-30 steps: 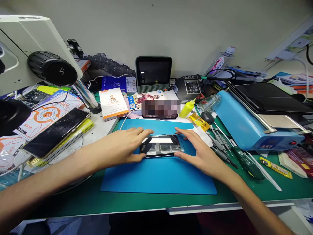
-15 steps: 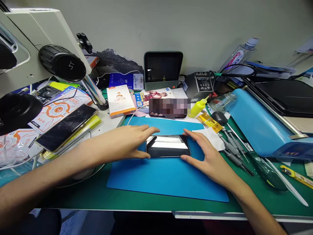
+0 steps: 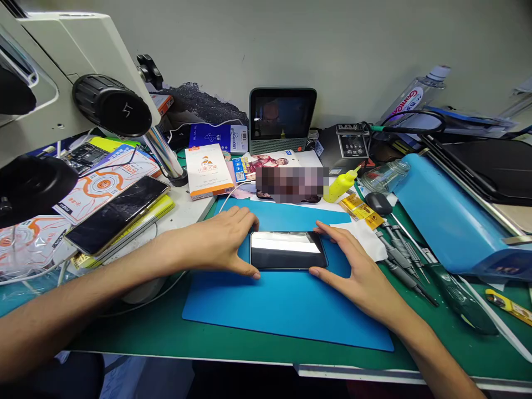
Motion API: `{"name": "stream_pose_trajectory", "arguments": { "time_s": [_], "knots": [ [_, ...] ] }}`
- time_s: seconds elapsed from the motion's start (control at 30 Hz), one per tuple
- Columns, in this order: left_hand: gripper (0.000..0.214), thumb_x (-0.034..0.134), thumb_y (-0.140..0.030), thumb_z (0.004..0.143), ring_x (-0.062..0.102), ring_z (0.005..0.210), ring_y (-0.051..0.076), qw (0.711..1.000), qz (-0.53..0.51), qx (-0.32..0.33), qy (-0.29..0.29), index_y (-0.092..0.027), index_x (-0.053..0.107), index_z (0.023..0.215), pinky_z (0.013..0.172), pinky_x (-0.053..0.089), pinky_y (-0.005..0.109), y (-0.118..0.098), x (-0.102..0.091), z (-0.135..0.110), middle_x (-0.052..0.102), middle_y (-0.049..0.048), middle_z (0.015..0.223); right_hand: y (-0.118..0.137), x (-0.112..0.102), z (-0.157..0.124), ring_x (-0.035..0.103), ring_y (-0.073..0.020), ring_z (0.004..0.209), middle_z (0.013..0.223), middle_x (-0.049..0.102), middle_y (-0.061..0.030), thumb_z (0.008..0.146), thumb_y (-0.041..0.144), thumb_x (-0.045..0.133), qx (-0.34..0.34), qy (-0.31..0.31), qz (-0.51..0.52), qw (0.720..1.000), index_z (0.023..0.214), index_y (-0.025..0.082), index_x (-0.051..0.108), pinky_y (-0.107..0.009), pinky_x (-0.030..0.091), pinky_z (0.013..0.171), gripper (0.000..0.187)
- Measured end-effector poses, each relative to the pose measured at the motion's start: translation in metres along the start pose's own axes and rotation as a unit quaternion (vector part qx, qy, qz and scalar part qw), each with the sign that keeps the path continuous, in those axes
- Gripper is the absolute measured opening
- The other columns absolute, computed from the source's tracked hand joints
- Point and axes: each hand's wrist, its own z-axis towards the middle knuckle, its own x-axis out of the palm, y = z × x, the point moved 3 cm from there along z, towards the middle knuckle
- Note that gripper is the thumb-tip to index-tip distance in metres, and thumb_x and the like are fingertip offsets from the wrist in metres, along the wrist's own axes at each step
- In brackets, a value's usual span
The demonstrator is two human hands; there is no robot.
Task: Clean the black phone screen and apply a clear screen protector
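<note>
A smartphone (image 3: 286,259) lies face up and lengthwise on a blue mat (image 3: 286,307), with a bright reflection across its dark screen. My right hand (image 3: 353,266) spans the phone's right end, thumb on the near edge and fingertips at the far edge. Around the left end is my left hand (image 3: 226,241), its fingers bent near the far corner and its thumb stretched out by the near corner. A gap shows between that palm and the phone; whether the left fingertips touch it I cannot tell.
A microscope (image 3: 112,105) overhangs the left side, near another phone (image 3: 118,215) on a stack. Behind the mat stand a white box (image 3: 209,170), a smart display (image 3: 282,116) and a yellow bottle (image 3: 341,185). Several screwdrivers (image 3: 405,269) and a blue machine (image 3: 449,213) occupy the right.
My left fingers have drawn back and bent at the phone's far left corner, and the left thumb has shifted slightly nearer me. My right hand keeps its place on the phone.
</note>
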Motion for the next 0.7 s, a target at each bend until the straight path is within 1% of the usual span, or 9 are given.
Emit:
{"name": "stream_pose_trajectory", "arguments": {
  "time_s": [0.13,0.27,0.37,0.47,0.7],
  "knots": [
    [0.063,0.08,-0.059,0.084,0.057,0.117,0.033,0.999,0.04,0.015,-0.008,-0.016,0.054,0.122,0.1,0.047,0.043,-0.0041,0.0051,0.0006,0.059,0.0122,0.121,-0.0002,-0.0001,0.0006,0.048,-0.0349,0.148,0.159,0.05,-0.0067,0.095,0.059,0.067,0.004,0.004,0.004,1.0,0.161,0.039,0.036,-0.057,0.04,0.123,0.076],
    [0.059,0.08,-0.054,0.085,0.056,0.116,0.033,0.999,0.047,0.009,0.001,-0.016,0.053,0.122,0.1,0.046,0.043,-0.0044,0.0034,0.0015,0.058,0.0124,0.122,-0.0011,-0.0003,0.0004,0.047,-0.0354,0.148,0.16,0.05,-0.0067,0.095,0.059,0.068,0.003,0.006,0.008,1.0,0.161,0.04,0.035,-0.058,0.039,0.124,0.077],
    [0.058,0.081,-0.053,0.085,0.056,0.115,0.031,0.999,0.034,-0.003,0.007,-0.017,0.053,0.12,0.098,0.046,0.04,-0.0031,0.0021,0.0023,0.058,0.0113,0.122,-0.0021,-0.0003,0.0,0.047,-0.035,0.148,0.16,0.05,-0.0051,0.095,0.059,0.068,0.002,0.006,0.008,1.0,0.161,0.041,0.034,-0.058,0.04,0.124,0.077],
    [0.06,0.083,-0.055,0.082,0.056,0.114,0.03,1.0,0.013,-0.004,0.005,-0.018,0.052,0.118,0.094,0.047,0.037,-0.0009,0.0022,0.0029,0.058,0.0095,0.12,-0.003,-0.0002,-0.0002,0.047,-0.0353,0.149,0.16,0.05,-0.0052,0.094,0.06,0.068,0.009,0.011,0.01,1.0,0.162,0.041,0.034,-0.058,0.04,0.124,0.078],
    [0.054,0.083,-0.051,0.084,0.055,0.116,0.031,1.0,0.015,-0.009,0.007,-0.018,0.052,0.114,0.096,0.047,0.039,-0.0032,0.0025,0.0023,0.058,0.0101,0.121,-0.0023,-0.0008,0.0006,0.046,-0.0358,0.149,0.161,0.049,-0.0055,0.094,0.06,0.068,0.016,0.015,0.013,1.0,0.161,0.041,0.036,-0.06,0.038,0.124,0.076]
  ]
}}
